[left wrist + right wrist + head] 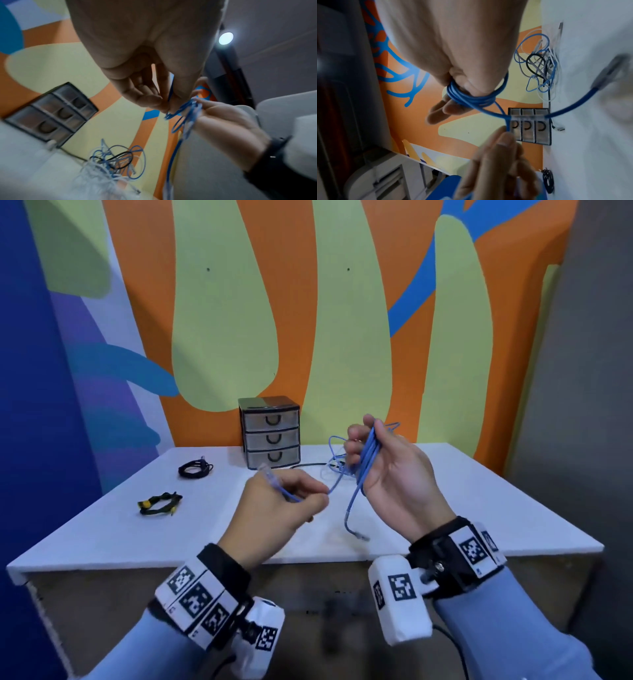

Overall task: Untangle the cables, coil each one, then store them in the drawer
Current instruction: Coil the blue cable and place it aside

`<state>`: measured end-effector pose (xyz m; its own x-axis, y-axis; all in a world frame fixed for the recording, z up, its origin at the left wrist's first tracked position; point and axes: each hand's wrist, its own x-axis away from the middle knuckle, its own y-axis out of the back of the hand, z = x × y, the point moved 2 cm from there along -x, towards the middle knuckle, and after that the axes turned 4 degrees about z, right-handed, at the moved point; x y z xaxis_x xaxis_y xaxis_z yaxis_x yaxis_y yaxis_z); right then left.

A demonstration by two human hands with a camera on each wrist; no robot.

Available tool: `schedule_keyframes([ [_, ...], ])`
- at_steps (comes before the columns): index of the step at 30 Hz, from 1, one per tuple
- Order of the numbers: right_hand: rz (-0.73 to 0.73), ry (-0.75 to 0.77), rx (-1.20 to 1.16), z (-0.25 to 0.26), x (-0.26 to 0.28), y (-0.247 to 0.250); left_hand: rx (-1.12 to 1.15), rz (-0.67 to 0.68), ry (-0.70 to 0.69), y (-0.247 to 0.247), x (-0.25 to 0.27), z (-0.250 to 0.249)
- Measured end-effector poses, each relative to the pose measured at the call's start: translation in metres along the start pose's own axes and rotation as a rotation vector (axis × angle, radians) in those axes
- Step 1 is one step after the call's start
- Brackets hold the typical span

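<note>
A blue network cable (368, 460) is wound in several loops around my right hand (363, 440), which is raised palm-up over the white table (479, 508) and grips the loops (471, 98). One free end with a clear plug (359, 534) hangs below that hand. My left hand (308, 494) pinches the cable's other end just behind its plug (267, 472); the same pinch shows in the left wrist view (169, 97). Behind my hands lies a tangle (337, 463) of blue, white and black cables (116, 159). The three-drawer unit (270, 433) stands at the back, all drawers closed.
A coiled black cable (195, 469) and a coiled green-and-yellow cable (159, 503) lie on the left part of the table. A painted wall stands right behind the drawer unit. The table's front edge is just under my wrists.
</note>
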<state>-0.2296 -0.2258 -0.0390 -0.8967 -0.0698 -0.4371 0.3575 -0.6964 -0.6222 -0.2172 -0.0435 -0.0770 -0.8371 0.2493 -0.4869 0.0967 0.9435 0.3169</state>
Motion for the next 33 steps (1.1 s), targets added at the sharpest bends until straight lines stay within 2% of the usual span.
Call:
schedule_keyframes([
  [3, -0.041, 0.012, 0.065, -0.008, -0.004, 0.005, -0.120, 0.025, -0.097, -0.001, 0.003, -0.013],
  [5, -0.011, -0.041, 0.039, -0.009, -0.003, 0.007, -0.142, 0.015, -0.091, 0.001, 0.003, -0.016],
  [8, 0.027, -0.136, -0.004, -0.004, 0.003, 0.011, -0.070, -0.052, -0.018, 0.011, 0.000, -0.010],
  [12, 0.003, -0.233, 0.034, 0.000, 0.008, 0.014, 0.266, -0.220, 0.163, 0.028, -0.008, 0.002],
  [13, -0.019, -0.239, 0.056, 0.000, 0.008, 0.015, 0.235, -0.228, 0.155, 0.033, -0.009, 0.003],
  [14, -0.035, -0.242, 0.071, 0.002, 0.008, 0.014, 0.154, -0.191, 0.119, 0.037, -0.010, 0.004],
  [15, -0.048, -0.247, 0.079, 0.003, 0.007, 0.015, 0.050, -0.092, 0.083, 0.039, -0.011, 0.005],
  [17, -0.060, -0.263, 0.093, 0.007, 0.007, 0.017, -0.086, 0.201, 0.073, 0.041, -0.012, 0.010],
  [18, -0.061, -0.269, 0.112, 0.008, 0.006, 0.018, -0.040, 0.342, 0.099, 0.044, -0.012, 0.013],
  [20, -0.072, -0.281, 0.174, 0.011, 0.005, 0.020, 0.302, 0.522, 0.196, 0.051, -0.012, 0.014],
  [22, -0.080, -0.290, 0.246, 0.012, 0.005, 0.021, 0.561, 0.571, 0.217, 0.061, -0.014, 0.009],
  [24, -0.066, -0.307, 0.296, 0.012, 0.004, 0.019, 0.593, 0.508, 0.204, 0.063, -0.017, -0.001],
  [25, -0.049, -0.323, 0.310, 0.011, 0.005, 0.017, 0.516, 0.442, 0.186, 0.061, -0.018, -0.006],
  [27, 0.002, -0.373, 0.328, 0.007, 0.005, 0.009, 0.178, 0.308, 0.098, 0.054, -0.023, -0.014],
  [29, 0.054, -0.426, 0.335, 0.002, 0.007, 0.000, -0.076, 0.323, 0.021, 0.036, -0.026, -0.024],
  [31, 0.100, -0.457, 0.321, -0.001, 0.008, -0.008, -0.061, 0.347, -0.012, 0.018, -0.031, -0.023],
  [33, 0.117, -0.453, 0.296, -0.003, 0.006, -0.011, -0.026, 0.285, -0.017, 0.003, -0.031, -0.023],
])
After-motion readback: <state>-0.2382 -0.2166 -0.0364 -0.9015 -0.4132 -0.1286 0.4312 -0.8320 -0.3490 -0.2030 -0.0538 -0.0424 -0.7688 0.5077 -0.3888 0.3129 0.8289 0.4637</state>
